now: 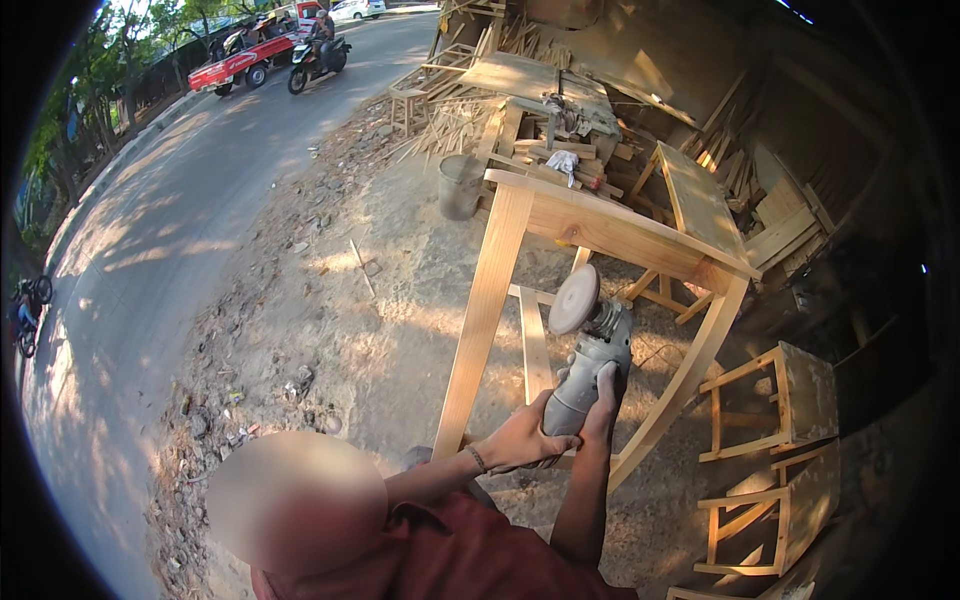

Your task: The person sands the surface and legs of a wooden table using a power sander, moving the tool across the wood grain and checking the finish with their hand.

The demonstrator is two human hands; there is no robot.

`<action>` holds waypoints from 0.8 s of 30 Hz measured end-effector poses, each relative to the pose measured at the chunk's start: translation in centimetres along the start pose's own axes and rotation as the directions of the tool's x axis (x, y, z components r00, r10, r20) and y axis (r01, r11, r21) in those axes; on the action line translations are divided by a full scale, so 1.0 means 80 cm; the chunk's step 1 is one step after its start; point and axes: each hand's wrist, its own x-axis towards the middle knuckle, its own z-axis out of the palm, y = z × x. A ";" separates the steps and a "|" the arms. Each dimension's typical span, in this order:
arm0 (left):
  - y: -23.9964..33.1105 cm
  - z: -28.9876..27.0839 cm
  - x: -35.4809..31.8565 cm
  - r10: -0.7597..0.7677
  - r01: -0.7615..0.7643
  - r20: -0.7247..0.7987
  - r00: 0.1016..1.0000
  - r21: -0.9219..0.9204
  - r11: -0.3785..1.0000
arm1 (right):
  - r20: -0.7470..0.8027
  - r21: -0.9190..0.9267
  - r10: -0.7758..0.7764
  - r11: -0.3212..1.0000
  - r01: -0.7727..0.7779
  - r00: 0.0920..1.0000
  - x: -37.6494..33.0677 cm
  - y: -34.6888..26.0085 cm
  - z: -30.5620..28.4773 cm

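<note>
An angle grinder (588,375) with a grey body and a pale round sanding disc (575,300) is gripped in both hands. My left hand (525,438), with a bracelet at the wrist, wraps round the lower end of its body. My right hand (602,402) closes along the tool's right side. The disc points up and away from me, in front of an unpainted wooden frame (610,235) with legs and a top rail. In the picture the disc sits below the rail; whether it touches any wood, or is spinning, I cannot tell.
Small wooden stools (805,395) lie along the right. Beyond the frame are a bucket (461,186), a cluttered workbench (515,75) and stacked lumber. A road (180,215) with a motorbike (318,64) and a red cargo vehicle (240,63) runs along the left.
</note>
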 end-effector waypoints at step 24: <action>-0.112 -0.227 0.167 0.110 -0.181 -0.482 0.869 -0.102 0.978 | 0.345 -0.767 -0.388 0.408 0.495 0.854 0.116 -0.087 0.246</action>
